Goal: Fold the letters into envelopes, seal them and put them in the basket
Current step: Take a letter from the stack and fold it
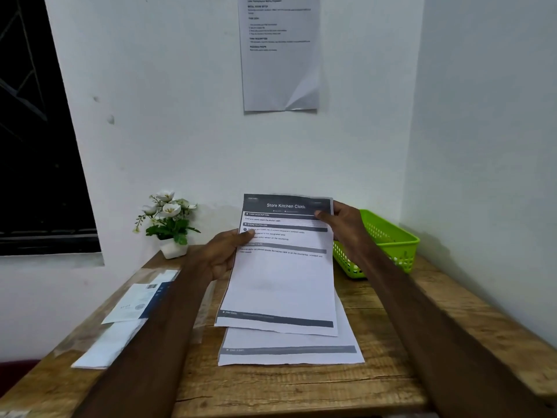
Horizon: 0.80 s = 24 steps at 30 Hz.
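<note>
- While only the head view is given, everything below comes from it.
- Top letter point(281, 267) is lifted off the counter point(301, 384), held upright-tilted between both hands; its long axis runs 12 to 6 o'clock, header edge at 12.
- Left hand point(224, 254) grips the sheet's left edge at about 9 o'clock of the page, thumb on the printed face.
- Right hand point(340, 224) pinches the top right corner, about 1 o'clock of the page.
- Both hands sit on the upper half, so the free bottom edge hangs at 6 o'clock, just over a second letter point(289, 348) lying flat on the counter.
- Judgement: a fold would bring the 6 o'clock edge up to 12; the hands are equally near.
- Envelopes point(126, 315) lie at 9 o'clock of the letter, nearer the left hand, long axis slanting 1 to 7 o'clock.
- Green basket point(391, 236) sits at 2 o'clock, just behind the right hand, against the wall.
- Potted flowers point(170, 221) at 10 o'clock.
- Readable: "Store Kitchen Cloth", "TASK DESCRIPTION", "STEPS TO FOLLOW"; body lines too blurred.
- Wall sheet point(281, 55) at 12 o'clock: text too small to read.
- Top envelope shows a barcode and a round seal; wording illegible.
</note>
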Motion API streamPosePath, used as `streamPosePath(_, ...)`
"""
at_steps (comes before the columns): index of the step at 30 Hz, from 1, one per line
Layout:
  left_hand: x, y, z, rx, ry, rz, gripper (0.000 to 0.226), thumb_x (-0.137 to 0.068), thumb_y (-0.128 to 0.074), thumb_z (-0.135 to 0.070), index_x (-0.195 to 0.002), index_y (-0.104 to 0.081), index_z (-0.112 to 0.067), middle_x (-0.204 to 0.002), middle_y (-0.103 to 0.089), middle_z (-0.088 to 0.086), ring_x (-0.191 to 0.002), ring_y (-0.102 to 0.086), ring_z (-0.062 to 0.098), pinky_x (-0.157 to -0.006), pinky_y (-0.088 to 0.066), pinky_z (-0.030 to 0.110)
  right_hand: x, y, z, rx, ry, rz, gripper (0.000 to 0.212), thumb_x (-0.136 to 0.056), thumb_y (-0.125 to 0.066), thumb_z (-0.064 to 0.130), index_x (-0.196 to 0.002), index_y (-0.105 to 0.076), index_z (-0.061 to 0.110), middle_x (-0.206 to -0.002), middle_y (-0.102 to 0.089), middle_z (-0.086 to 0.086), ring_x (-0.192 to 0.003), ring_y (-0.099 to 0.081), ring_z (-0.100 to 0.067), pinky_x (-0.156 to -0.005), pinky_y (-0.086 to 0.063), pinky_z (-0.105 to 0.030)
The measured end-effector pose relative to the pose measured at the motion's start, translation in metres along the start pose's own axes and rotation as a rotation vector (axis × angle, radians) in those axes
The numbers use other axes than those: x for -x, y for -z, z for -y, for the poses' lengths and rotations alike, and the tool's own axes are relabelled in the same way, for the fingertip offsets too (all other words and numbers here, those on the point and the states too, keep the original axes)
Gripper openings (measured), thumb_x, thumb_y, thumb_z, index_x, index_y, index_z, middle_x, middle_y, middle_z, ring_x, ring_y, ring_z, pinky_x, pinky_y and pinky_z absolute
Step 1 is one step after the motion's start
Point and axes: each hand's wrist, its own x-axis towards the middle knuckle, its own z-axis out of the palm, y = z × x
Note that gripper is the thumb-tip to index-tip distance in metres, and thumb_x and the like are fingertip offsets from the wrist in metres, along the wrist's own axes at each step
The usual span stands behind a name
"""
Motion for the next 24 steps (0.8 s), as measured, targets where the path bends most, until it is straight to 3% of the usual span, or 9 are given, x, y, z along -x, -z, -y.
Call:
streamPosePath(4, -0.002, 0.004, -0.003, 0.045, -0.025, -0.020, 0.035, -0.101, -0.058, -0.018, -0.132, -0.061, -0.004, -0.127, -0.069, 0.019, -0.104, -0.073, 0.027, -0.087, -0.061, 0.042, 0.001, 0.004, 0.000, 0.172, 0.208, 0.105, 0.032, -0.092, -0.064, -0.006, -0.112, -0.076, 0.015, -0.101, -0.077, 0.011, -0.096, -0.069, 0.001, -0.084, -0.052, -0.015)
streamPosePath(6, -0.003, 0.004, -0.004, 0.073, -0.035, -0.051, 0.034, -0.102, -0.057, -0.017, -0.132, -0.061, -0.004, -0.125, -0.070, 0.019, -0.100, -0.074, 0.026, -0.083, -0.063, 0.040, -0.003, 0.007, -0.001, 0.297, 0.295, 0.121, 0.032, -0.092, -0.065, -0.005, -0.112, -0.078, 0.017, -0.119, -0.074, 0.004, -0.115, -0.066, -0.002, -0.099, -0.049, -0.018)
streamPosePath(9, -0.001, 0.004, -0.006, 0.066, -0.048, -0.075, 0.034, -0.099, -0.061, -0.016, -0.130, -0.063, -0.003, -0.120, -0.072, 0.019, -0.094, -0.075, 0.025, -0.075, -0.063, 0.037, -0.005, 0.009, -0.006, 0.411, 0.357, 0.120, 0.038, -0.089, -0.064, -0.008, -0.110, -0.080, 0.018, -0.132, -0.068, 0.003, -0.126, -0.059, -0.002, -0.104, -0.045, -0.017)
streamPosePath(13, -0.002, 0.007, -0.007, 0.031, -0.017, -0.074, 0.037, -0.098, -0.061, -0.024, -0.130, -0.065, -0.006, -0.126, -0.070, 0.018, -0.108, -0.071, 0.031, -0.089, -0.060, 0.046, -0.002, 0.010, -0.010, 0.581, 0.393, 0.101, 0.055, -0.080, -0.055, -0.008, -0.108, -0.080, 0.032, -0.140, -0.061, 0.015, -0.128, -0.057, 0.000, -0.103, -0.046, -0.021)
streamPosePath(20, -0.004, 0.006, -0.011, 0.171, -0.005, -0.056, 0.075, -0.096, -0.037, -0.071, -0.128, -0.066, -0.010, -0.122, -0.072, 0.017, -0.115, -0.068, 0.033, -0.097, -0.053, 0.045, 0.006, 0.006, -0.008, 0.926, 0.482, 0.132, 0.048, -0.085, -0.049, 0.014, -0.116, -0.077, 0.037, -0.147, -0.054, 0.016, -0.129, -0.057, -0.014, -0.102, -0.048, -0.034)
streamPosePath(22, -0.002, 0.002, -0.010, 0.119, -0.016, -0.057, 0.067, -0.094, -0.054, -0.064, -0.128, -0.066, -0.008, -0.122, -0.072, 0.018, -0.113, -0.069, 0.033, -0.098, -0.054, 0.047, 0.008, 0.004, -0.009, 0.972, 0.486, 0.143, 0.045, -0.087, -0.048, 0.018, -0.117, -0.076, 0.037, -0.148, -0.054, 0.016, -0.127, -0.057, -0.016, -0.102, -0.047, -0.034)
streamPosePath(24, 0.000, -0.001, -0.008, 0.037, -0.066, -0.139, 0.050, -0.094, -0.068, -0.041, -0.126, -0.066, -0.003, -0.121, -0.071, 0.020, -0.102, -0.073, 0.032, -0.085, -0.061, 0.046, 0.009, 0.003, -0.008, 1.004, 0.484, 0.148, 0.047, -0.086, -0.044, 0.022, -0.119, -0.076, 0.036, -0.148, -0.054, 0.015, -0.127, -0.057, -0.017, -0.102, -0.046, -0.033)
